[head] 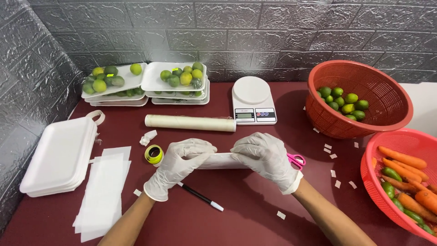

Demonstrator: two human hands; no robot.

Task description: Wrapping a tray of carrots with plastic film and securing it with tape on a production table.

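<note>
White roll (pixel 223 160) lies at the centre of the frame on the tabletop (pixel 236 214), long axis left to right. Your left hand (pixel 182 165) closes on its left end, your right hand (pixel 265 157) on its right end, both equally near.

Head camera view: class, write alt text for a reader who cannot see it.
Two gloved hands, left hand and right hand, grip a white roll over a dark red table. Around them lie a scale, trays of limes and red baskets.
</note>
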